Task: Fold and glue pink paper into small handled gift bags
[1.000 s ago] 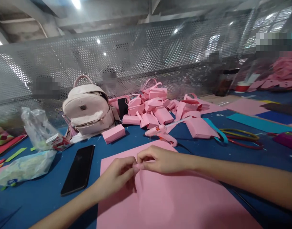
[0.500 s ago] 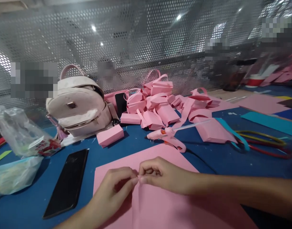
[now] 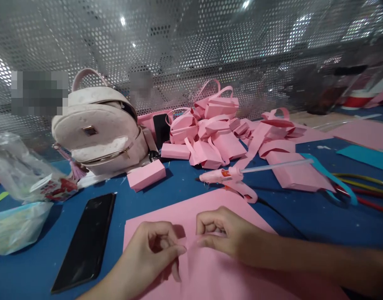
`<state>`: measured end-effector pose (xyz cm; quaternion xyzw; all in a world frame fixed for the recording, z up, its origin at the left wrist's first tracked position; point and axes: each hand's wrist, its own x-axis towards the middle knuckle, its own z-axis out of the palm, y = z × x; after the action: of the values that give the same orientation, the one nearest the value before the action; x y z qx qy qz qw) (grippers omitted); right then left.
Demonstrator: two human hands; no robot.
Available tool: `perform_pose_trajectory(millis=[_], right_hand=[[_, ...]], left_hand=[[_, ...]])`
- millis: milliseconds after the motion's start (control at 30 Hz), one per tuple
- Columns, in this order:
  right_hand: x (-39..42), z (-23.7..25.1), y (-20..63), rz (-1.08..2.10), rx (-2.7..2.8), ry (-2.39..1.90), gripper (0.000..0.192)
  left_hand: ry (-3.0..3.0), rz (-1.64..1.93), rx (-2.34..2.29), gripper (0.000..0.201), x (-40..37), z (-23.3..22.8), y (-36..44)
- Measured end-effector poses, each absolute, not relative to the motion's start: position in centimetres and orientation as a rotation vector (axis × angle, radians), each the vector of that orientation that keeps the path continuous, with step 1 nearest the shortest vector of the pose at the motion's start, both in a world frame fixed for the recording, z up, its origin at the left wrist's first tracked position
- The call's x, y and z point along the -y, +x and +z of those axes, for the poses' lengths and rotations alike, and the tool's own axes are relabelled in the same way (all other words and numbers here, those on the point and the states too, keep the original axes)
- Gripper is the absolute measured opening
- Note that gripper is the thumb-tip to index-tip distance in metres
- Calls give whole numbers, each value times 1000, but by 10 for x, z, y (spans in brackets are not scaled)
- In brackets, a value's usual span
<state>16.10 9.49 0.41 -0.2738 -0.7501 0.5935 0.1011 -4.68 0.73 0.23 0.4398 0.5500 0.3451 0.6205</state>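
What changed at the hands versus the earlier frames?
The fingertips, together before, have parted: the right hand moved rightward from the left hand. Whether either released the pink paper is unclear. Camera view shifted; glue gun, flat black phone and backpack stayed put.

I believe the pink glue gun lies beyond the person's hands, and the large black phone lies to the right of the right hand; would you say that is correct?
Not quite: the large black phone lies to the left of the left hand, as the head view shows. The pink glue gun does lie beyond the hands.
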Motion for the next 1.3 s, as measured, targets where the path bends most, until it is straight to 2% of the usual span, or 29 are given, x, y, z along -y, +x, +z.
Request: perform_pose_trajectory(millis=[233,700,1300], right_hand=[[-96,5,159,1784,2172,-799,23],[-96,6,161,1794,2241,-731,21],[-95,2,161,1775,2173,-741,19]], left_hand=[[1039,841,-1256,42,-6,3,-47],[1066,839,-1294,27,-8,6,-45],[1028,848,-1270,34,-8,6,-47]])
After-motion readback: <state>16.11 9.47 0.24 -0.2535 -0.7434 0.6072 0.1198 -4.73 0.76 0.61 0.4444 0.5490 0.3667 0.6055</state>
